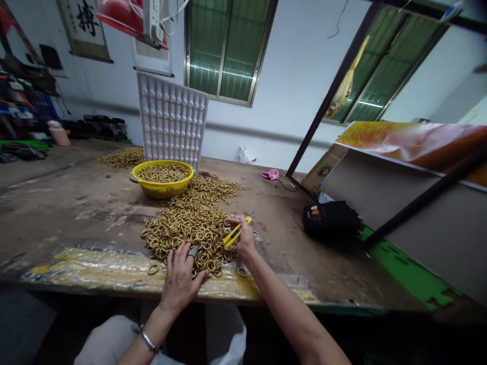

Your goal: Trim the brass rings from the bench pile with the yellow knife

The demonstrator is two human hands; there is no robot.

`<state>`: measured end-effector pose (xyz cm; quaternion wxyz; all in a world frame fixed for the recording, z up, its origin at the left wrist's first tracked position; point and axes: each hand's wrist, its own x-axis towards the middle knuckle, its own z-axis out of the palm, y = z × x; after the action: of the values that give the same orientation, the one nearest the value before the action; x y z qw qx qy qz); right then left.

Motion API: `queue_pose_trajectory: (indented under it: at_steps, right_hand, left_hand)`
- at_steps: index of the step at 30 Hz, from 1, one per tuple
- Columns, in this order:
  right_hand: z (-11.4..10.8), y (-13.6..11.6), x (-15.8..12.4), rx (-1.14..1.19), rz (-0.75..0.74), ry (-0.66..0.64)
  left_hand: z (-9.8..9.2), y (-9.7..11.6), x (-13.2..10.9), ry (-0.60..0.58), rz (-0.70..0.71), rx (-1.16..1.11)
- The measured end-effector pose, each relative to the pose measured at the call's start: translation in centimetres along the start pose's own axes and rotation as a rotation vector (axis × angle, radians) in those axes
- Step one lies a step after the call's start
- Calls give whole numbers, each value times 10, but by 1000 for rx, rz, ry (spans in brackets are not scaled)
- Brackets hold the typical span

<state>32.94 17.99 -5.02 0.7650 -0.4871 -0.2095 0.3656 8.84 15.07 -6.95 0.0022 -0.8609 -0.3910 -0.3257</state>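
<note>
A heap of brass-coloured rings (190, 218) spreads over the brown tabletop. My left hand (179, 276) rests palm down at the heap's near edge, fingers stretched out and touching the rings. A grey wrap covers one of its fingertips. My right hand (245, 238) is closed around a yellow utility knife (233, 235), held slantwise at the right side of the heap. Whether its blade is out, I cannot tell. One loose ring (153, 269) lies left of my left hand, and another loose ring (242, 272) sits below my right hand.
Behind the heap stands a yellow basin (163, 188) full of rings, with a grey moulded tray (173, 119) upright behind it. A smaller ring pile (124, 157) lies farther back. To the right are a black bundle (332, 219) and a dark metal post (323, 106). Clear tape covers the table's front edge (114, 276).
</note>
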Motion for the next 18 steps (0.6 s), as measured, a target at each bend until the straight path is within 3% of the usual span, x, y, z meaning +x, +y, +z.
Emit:
queue_pose_trajectory:
  at_steps: [7, 18]
  right_hand:
    - [-52, -17, 21, 186, 108, -51]
    - [-62, -4, 37, 295, 176, -73]
  left_hand:
    - [0, -1, -1, 13, -8, -9]
    - [-7, 4, 27, 185, -20, -69]
